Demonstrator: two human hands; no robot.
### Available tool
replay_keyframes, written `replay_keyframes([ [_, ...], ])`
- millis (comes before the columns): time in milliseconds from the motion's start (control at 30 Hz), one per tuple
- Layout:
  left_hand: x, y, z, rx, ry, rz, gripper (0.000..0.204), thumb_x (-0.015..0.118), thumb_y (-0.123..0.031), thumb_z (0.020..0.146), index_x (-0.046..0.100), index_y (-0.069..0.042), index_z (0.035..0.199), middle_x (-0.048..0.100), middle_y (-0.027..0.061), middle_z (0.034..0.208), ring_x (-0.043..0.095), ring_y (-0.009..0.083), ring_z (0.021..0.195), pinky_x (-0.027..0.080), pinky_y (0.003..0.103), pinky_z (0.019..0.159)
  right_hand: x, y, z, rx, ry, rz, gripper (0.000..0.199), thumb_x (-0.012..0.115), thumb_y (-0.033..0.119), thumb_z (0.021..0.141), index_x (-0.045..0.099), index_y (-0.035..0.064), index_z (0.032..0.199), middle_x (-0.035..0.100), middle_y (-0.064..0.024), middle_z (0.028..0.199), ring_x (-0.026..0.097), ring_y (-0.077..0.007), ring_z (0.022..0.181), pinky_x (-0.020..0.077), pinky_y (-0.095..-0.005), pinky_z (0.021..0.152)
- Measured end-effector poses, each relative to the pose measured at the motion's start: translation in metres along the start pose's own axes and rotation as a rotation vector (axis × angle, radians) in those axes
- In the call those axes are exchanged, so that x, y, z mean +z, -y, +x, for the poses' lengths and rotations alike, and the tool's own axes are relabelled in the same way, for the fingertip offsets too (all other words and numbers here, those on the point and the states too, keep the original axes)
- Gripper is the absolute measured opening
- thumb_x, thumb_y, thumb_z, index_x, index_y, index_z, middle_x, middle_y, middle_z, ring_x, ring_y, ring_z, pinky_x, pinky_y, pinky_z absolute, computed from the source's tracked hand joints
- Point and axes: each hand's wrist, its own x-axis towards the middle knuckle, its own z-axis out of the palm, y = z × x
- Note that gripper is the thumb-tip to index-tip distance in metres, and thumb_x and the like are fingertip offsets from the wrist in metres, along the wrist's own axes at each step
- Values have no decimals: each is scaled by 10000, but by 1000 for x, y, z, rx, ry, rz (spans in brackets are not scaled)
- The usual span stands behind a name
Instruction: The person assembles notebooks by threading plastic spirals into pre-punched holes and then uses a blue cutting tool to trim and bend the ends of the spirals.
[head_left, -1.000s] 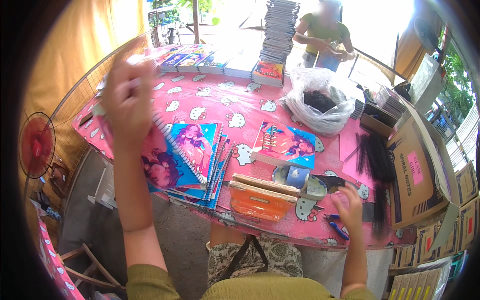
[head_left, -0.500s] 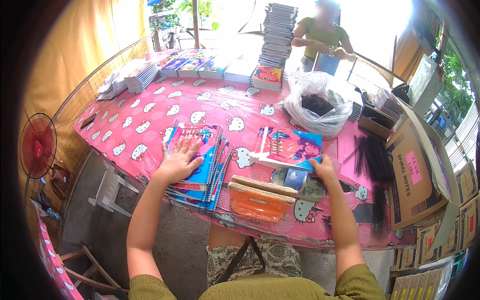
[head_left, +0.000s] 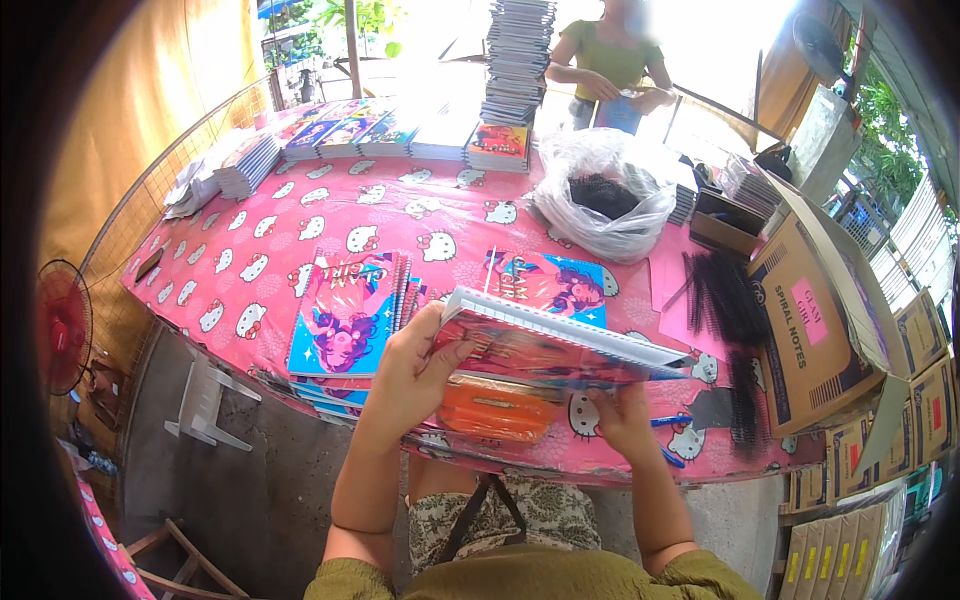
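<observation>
Both my hands hold a notebook (head_left: pixel 540 345) up over the table's near edge, tilted so its white page edges show. My left hand (head_left: pixel 415 365) grips its left end, the thumb across the colourful cover. At its lower right edge, my right hand (head_left: pixel 625 415) is closed on it, the fingers partly hidden. Left of it lies a stack of spiral notebooks (head_left: pixel 345 320) with blue and purple covers. Another such notebook (head_left: pixel 565 285) lies flat just behind the held one. Below it sits an orange, wrapped-looking block (head_left: pixel 495 412), partly covered.
Blue pens (head_left: pixel 672 421) lie by my right hand. Black binding coils (head_left: pixel 725 300) and an open cardboard box (head_left: pixel 820 310) stand right. Behind are a plastic bag (head_left: pixel 640 225) and a tall notebook stack (head_left: pixel 515 65). A co-worker (head_left: pixel 610 60) stands across the pink table (head_left: pixel 400 235).
My left hand has left the notebook stack and moved right to grip a notebook. The notebook is now raised and tilted between both hands. My view has shifted slightly right.
</observation>
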Motion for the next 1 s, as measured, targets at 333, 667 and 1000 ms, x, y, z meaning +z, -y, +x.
replay_keyframes([
  [333, 17, 55, -43, -126, -414, -64, 1024, 830, 36, 635, 240, -71, 1465, 393, 156, 1423, 381, 263, 1338, 321, 368, 1114, 41, 3, -24, 26, 76, -55, 932, 795, 152, 757, 171, -79, 1409, 412, -196, 1318, 444, -276, 1213, 370, -384, 1025],
  [667, 40, 17, -38, 491, -318, 704, 723, 705, -178, 821, 349, -54, 1438, 342, 221, 1466, 258, 350, 1416, 79, 520, 1151, -126, -70, -11, 133, -302, -814, 398, 735, 122, 753, 622, 1, 1115, 614, -186, 1102, 605, -338, 1022, 470, -429, 902],
  [1000, 92, 14, -15, 329, 209, 906, 548, 631, -217, 876, 436, -98, 1374, 552, 97, 1241, 501, 236, 1152, 192, 507, 1086, -177, -81, -8, 116, -204, -885, 190, 671, 50, 803, 700, 43, 991, 607, -141, 870, 625, -308, 785, 493, -392, 684],
])
